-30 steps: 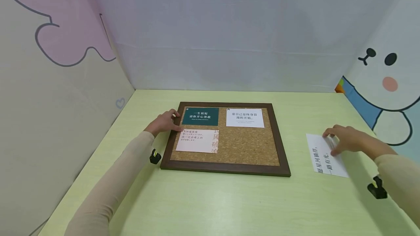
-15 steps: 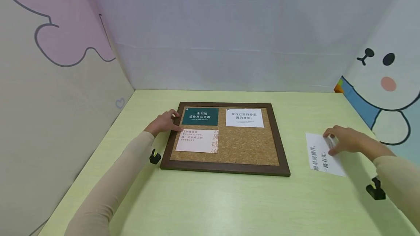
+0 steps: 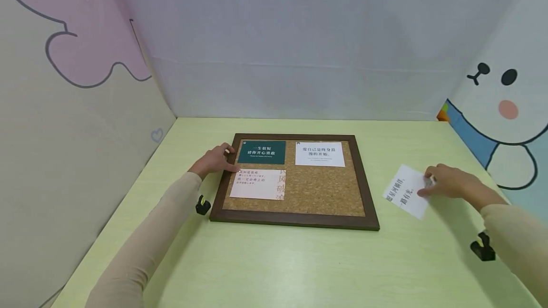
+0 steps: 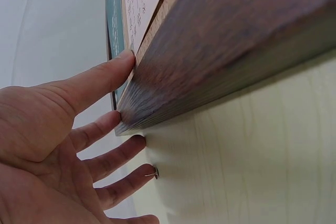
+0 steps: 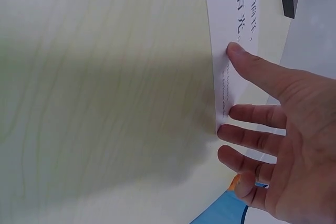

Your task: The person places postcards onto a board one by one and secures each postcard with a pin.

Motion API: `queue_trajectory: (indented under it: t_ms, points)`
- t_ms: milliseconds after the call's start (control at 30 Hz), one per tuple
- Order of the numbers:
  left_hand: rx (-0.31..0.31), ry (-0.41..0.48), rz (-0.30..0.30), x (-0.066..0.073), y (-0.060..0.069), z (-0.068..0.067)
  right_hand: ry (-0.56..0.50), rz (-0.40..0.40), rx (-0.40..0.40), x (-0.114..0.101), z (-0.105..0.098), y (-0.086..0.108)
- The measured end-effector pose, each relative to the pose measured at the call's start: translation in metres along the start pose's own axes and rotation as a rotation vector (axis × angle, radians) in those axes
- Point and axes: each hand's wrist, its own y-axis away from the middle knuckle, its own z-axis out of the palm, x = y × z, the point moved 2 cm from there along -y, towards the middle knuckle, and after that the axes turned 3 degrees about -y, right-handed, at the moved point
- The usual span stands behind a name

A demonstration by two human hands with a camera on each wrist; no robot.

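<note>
A cork board [image 3: 321,189] in a dark brown frame lies on the table. Three cards are on it: green [image 3: 261,152], white [image 3: 319,154] and pale pink [image 3: 258,185]. At its left side my left hand [image 3: 212,159] holds the frame, the thumb over the top and a finger against the outer side. A small shiny piece [image 4: 155,172] shows by one fingertip in the left wrist view; its kind is unclear. Right of the board, my right hand [image 3: 449,180] grips a white printed card [image 3: 404,191] at its right end between thumb and fingers.
The light table [image 3: 274,265] runs up to a white cloth backdrop [image 3: 299,51]. Side walls with cartoon figures, one pink [image 3: 98,46] and one bear-like [image 3: 509,165], stand to left and right.
The white card in my right hand has turned and shifted left, toward the board. My right hand has moved slightly left with it. My left hand and the board stay put.
</note>
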Motion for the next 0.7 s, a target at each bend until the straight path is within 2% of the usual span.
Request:
queue_trajectory:
  t_ms: [200, 500, 700]
  points:
    - [0.003, -0.010, -0.001, 0.000, 0.000, 0.000, -0.020, 0.027, 0.002, -0.001, 0.001, 0.000]
    - [0.010, -0.008, 0.010, -0.001, -0.001, 0.000, -0.027, -0.017, 0.011, 0.008, -0.007, 0.001]
    - [0.014, -0.011, 0.015, -0.002, -0.003, 0.001, -0.070, -0.029, -0.006, 0.013, -0.004, -0.002]
